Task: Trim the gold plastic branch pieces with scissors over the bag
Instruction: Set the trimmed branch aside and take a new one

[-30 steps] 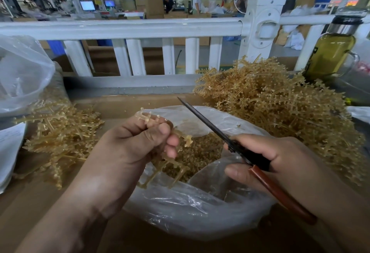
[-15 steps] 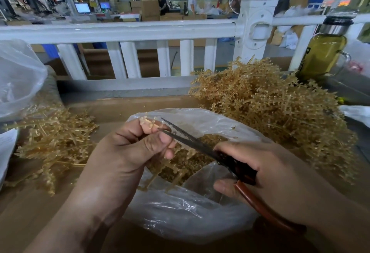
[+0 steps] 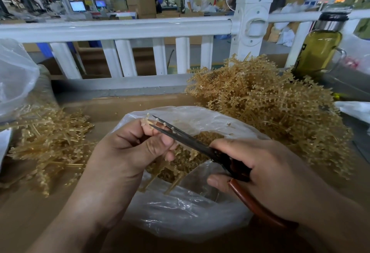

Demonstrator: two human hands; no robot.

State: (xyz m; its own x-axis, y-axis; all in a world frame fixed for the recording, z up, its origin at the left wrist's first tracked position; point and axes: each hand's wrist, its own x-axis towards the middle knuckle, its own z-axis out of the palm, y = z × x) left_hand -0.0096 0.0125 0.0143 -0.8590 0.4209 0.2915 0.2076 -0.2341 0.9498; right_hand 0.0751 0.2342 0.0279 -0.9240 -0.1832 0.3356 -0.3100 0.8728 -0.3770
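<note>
My left hand (image 3: 128, 152) pinches a gold plastic branch piece (image 3: 147, 122) above the clear plastic bag (image 3: 180, 212). The piece's lower stems hang down into the bag's mouth. My right hand (image 3: 260, 174) grips black scissors (image 3: 192, 142) with reddish-brown handles. Their blades are slightly parted around the small knobs at the top of the held piece, right by my left fingertips. Gold cut bits (image 3: 192, 158) lie inside the bag.
A big heap of gold branches (image 3: 270, 108) is piled at the right, a smaller pile (image 3: 48, 144) at the left. A white railing (image 3: 120, 30) runs across the back. A bottle of yellow-green liquid (image 3: 318, 50) stands far right. Another plastic bag (image 3: 16, 78) sits far left.
The scissors swung from pointing up and away to the held piece. The blades now straddle its top knobs, further along than half a second ago.
</note>
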